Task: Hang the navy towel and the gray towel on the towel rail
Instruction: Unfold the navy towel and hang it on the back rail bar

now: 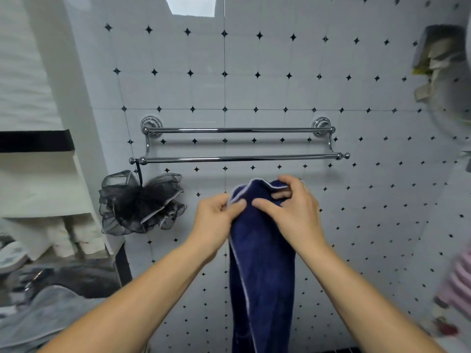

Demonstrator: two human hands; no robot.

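Note:
A navy towel (pixel 262 271) with a pale edge hangs down in front of the tiled wall, gathered at its top. My left hand (pixel 216 217) pinches its upper left edge, and my right hand (pixel 293 210) grips its upper right part. Both hands hold it just below the chrome double towel rail (pixel 239 157), whose two bars are bare. A gray towel (pixel 38 317) lies crumpled at the lower left, away from both hands.
A black mesh bath sponge (pixel 137 202) hangs from the rail's left end. White shelves (pixel 43 189) stand at the left. A wall holder with cloths (pixel 438 54) is at the upper right, and blurred pink items (pixel 456 284) at the right edge.

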